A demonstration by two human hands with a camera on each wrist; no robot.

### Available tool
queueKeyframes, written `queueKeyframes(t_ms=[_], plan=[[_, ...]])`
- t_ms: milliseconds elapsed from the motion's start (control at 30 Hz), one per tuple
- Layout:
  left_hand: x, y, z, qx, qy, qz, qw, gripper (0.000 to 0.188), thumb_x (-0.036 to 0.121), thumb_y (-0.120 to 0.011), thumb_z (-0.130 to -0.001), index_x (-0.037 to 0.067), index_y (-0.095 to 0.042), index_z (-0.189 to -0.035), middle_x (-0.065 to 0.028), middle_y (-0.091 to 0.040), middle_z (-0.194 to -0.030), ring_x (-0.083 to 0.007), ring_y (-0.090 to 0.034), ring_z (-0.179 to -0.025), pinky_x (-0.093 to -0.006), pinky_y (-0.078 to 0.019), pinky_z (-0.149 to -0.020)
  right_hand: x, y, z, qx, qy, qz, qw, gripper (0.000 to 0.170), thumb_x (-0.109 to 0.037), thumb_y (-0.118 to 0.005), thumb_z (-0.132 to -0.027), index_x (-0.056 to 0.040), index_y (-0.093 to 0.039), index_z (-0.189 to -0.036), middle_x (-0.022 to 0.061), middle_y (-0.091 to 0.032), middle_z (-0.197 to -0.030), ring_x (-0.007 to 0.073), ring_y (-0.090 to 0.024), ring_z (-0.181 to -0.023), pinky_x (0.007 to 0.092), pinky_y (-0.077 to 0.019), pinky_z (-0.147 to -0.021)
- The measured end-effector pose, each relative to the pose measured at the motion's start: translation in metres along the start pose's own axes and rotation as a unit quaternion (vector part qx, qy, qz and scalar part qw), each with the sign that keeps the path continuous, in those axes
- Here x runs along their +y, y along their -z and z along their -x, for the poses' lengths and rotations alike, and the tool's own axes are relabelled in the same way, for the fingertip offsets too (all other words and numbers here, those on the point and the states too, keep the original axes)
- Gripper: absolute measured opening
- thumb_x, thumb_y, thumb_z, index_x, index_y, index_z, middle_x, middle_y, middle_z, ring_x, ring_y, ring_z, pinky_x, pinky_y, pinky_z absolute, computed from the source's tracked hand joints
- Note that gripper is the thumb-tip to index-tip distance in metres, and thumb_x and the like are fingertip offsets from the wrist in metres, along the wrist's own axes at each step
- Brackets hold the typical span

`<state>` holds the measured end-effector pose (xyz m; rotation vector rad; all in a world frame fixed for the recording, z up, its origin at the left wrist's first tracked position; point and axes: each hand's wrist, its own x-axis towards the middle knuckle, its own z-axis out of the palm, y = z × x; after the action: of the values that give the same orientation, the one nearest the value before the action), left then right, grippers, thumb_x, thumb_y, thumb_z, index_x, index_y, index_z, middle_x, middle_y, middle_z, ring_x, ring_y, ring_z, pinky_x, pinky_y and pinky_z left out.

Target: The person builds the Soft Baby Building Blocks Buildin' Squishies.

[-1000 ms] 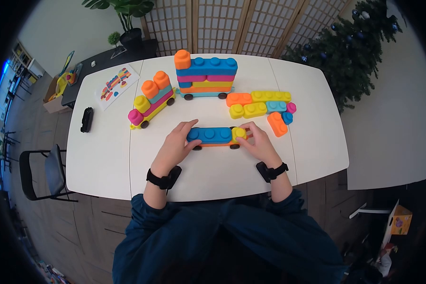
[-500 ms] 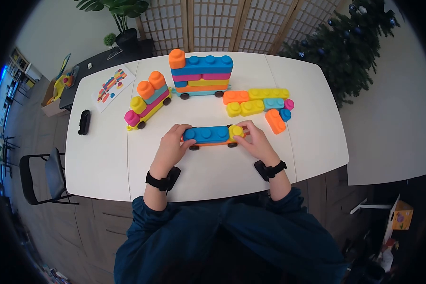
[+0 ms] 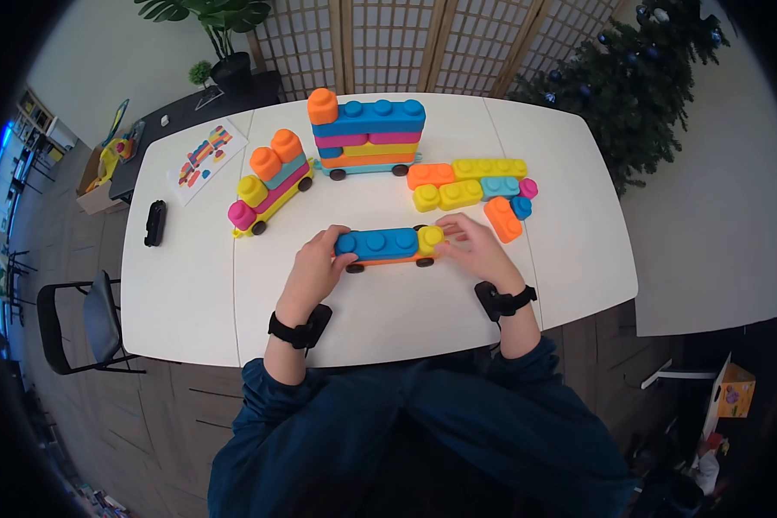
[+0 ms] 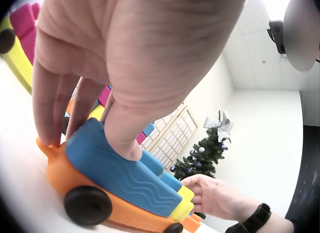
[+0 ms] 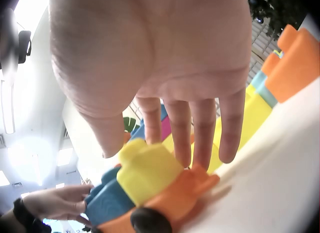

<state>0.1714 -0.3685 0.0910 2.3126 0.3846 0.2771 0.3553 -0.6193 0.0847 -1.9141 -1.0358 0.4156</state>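
Observation:
An orange wheeled base (image 4: 125, 209) carries a long blue block (image 3: 376, 245) and, at its right end, a small yellow block (image 3: 430, 241). My left hand (image 3: 316, 268) grips the left end of the blue block, thumb on the near side and fingers behind, as the left wrist view shows. My right hand (image 3: 483, 256) is beside the yellow block; in the right wrist view its fingers and thumb (image 5: 106, 138) are spread above and behind the yellow block (image 5: 149, 174), not curled round it.
Behind stand a tall block wagon (image 3: 369, 138) and a smaller yellow-based wagon (image 3: 272, 192). Loose blocks lie at the right, including an orange one (image 3: 502, 219). A picture sheet (image 3: 205, 159) and a black object (image 3: 154, 223) lie on the left of the white table (image 3: 181, 293).
The blue-topped wagon first shifted slightly left in view along with the rest of the scene. My right hand has loosened from the yellow block and moved a little right; my left hand keeps its grip.

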Motion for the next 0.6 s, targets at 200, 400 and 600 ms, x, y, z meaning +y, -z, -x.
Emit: queueKeyframes(t_ms=[200, 400, 600], plan=[[-0.002, 0.001, 0.000, 0.001, 0.001, 0.005, 1.000, 0.041, 0.008, -0.077, -0.086, 0.004, -0.060, -0.123, -0.0186, -0.069, -0.106, -0.0356, -0.068, -0.095, -0.0401, -0.0583, -0.084, 0.022, 0.050, 0.006, 0.235, -0.053, 0.207, 0.948, 0.035, -0.028, -0.078, -0.088, -0.0055, -0.065, -0.111, 0.0118, -0.069, -0.111, 0.0297, -0.067, -0.101, 0.0399, -0.0544, -0.085], [-0.001, 0.001, -0.001, -0.006, -0.001, -0.001, 1.000, 0.040, 0.008, -0.077, -0.086, 0.005, -0.061, -0.123, -0.0183, -0.069, -0.104, -0.0353, -0.068, -0.094, -0.0399, -0.0581, -0.084, 0.056, 0.055, 0.023, 0.204, -0.252, 0.295, 0.899, 0.039, -0.028, -0.081, -0.079, -0.0063, -0.064, -0.107, 0.0133, -0.069, -0.104, 0.0346, -0.067, -0.098, 0.0450, -0.0555, -0.080], [-0.005, 0.001, -0.001, 0.011, -0.024, 0.017, 1.000, 0.039, 0.013, -0.078, -0.085, 0.008, -0.062, -0.120, -0.0170, -0.069, -0.100, -0.0383, -0.068, -0.091, -0.0435, -0.0551, -0.080, 0.061, 0.063, 0.028, 0.204, -0.259, 0.197, 0.923, 0.047, -0.021, -0.082, -0.080, -0.0020, -0.062, -0.118, 0.0141, -0.073, -0.104, 0.0255, -0.071, -0.090, 0.0365, -0.0566, -0.080]])
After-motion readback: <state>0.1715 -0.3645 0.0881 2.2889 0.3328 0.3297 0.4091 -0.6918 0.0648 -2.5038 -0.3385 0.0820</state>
